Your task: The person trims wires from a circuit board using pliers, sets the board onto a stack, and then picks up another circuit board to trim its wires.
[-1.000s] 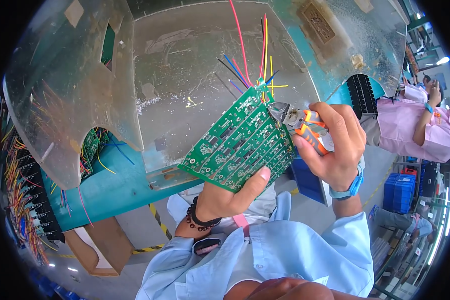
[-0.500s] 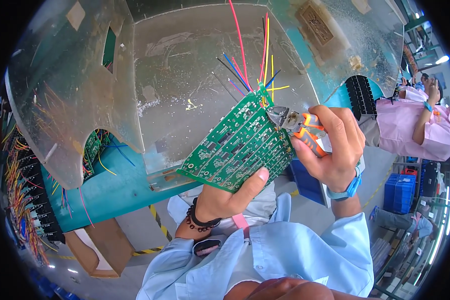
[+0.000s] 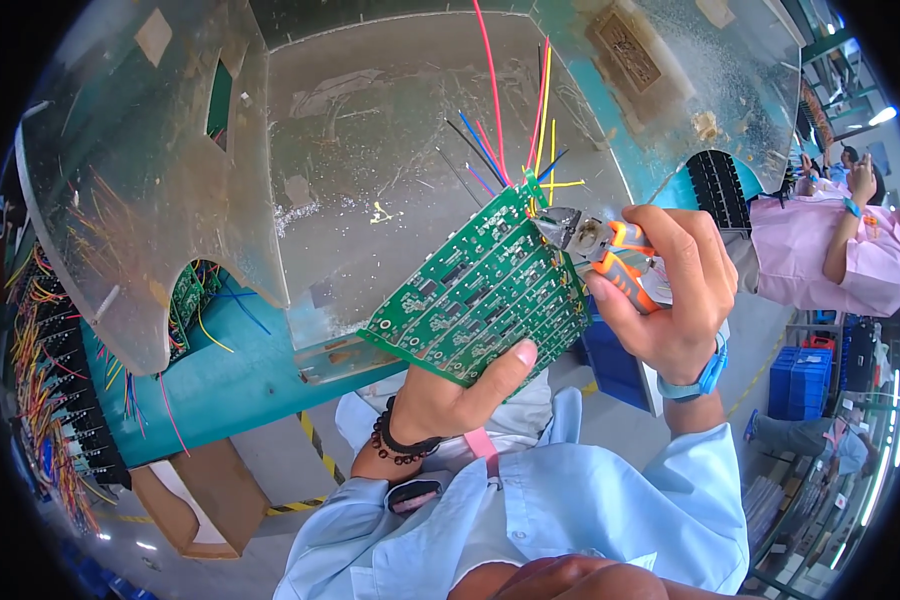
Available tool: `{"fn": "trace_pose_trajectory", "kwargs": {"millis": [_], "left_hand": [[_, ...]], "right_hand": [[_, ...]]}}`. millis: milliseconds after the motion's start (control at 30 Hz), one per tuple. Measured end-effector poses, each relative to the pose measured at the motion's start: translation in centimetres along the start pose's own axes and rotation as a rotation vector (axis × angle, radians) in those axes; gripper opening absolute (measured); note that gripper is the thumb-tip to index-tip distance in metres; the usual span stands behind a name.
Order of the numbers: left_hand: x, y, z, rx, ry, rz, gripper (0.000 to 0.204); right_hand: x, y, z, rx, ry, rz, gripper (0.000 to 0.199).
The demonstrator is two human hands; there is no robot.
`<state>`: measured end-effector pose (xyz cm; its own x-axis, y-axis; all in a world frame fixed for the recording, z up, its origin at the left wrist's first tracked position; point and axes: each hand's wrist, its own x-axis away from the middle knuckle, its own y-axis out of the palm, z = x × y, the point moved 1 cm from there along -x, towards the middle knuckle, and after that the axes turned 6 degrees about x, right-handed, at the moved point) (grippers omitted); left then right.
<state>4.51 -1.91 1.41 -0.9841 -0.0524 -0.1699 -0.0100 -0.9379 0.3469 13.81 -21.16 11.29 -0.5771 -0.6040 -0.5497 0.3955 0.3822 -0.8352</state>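
A green circuit board (image 3: 480,290) is tilted over the front of the work surface, gripped along its near edge by my left hand (image 3: 475,400), thumb on top. Coloured wires (image 3: 495,110) in red, yellow, black and blue stick out from the board's far corner. My right hand (image 3: 675,290) is closed round the orange-and-grey handles of a pair of side cutters (image 3: 595,240). Their jaws lie at the board's far right edge, close to the wire ends. Whether the jaws touch a wire is too small to tell.
A clear-walled tray (image 3: 370,150) with white scraps lies beneath the board. Clear panels (image 3: 150,200) flank it. Racks of wired boards (image 3: 60,380) stand at the left, with a cardboard box (image 3: 195,500) below. A person in pink (image 3: 810,250) works at the right.
The board's far corner with its wires has shifted slightly right and down. The side cutters and my right hand have moved slightly right; both grips are the same.
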Motion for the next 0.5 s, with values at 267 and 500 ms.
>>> {"fn": "trace_pose_trajectory", "kwargs": {"millis": [267, 500], "left_hand": [[0.07, 0.10, 0.18, -0.020, 0.011, -0.006, 0.023], [0.00, 0.25, 0.16, -0.037, 0.019, -0.014, 0.023]], "right_hand": [[-0.10, -0.04, -0.07, -0.011, 0.018, 0.006, 0.051], [-0.06, -0.24, -0.08, -0.009, 0.011, -0.009, 0.048]]}}
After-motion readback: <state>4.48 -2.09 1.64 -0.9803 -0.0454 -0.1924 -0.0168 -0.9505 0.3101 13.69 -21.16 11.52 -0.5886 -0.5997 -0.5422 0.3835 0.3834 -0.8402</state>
